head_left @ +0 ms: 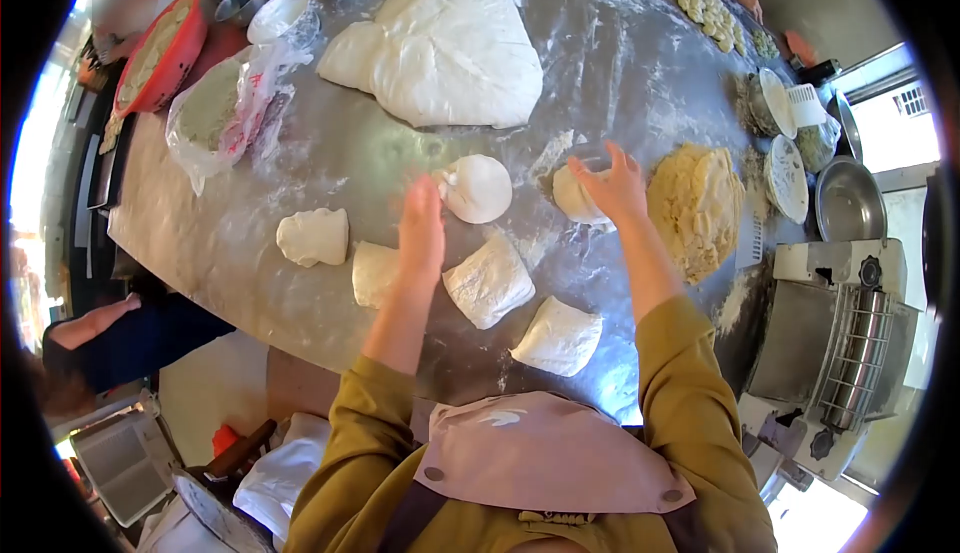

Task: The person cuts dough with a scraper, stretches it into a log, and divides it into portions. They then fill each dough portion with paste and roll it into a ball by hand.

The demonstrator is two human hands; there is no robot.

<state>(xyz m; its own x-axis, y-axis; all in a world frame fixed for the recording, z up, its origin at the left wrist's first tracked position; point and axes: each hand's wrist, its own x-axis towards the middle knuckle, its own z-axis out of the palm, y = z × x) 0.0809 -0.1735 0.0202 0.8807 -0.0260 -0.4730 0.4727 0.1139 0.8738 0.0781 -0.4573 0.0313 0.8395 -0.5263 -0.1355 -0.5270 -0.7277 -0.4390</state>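
Pink apron (545, 461), table edge (232, 315), left grip (422, 230) (blurred, cannot tell) by dough ball (482, 190), gap, right grip (618, 191) spread over lump (574, 197)

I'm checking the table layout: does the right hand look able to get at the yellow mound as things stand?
Probably yes: the yellow mound lies just right of the right hand, with nothing visible between them. That hand is at a dough piece, which it would likely leave first.
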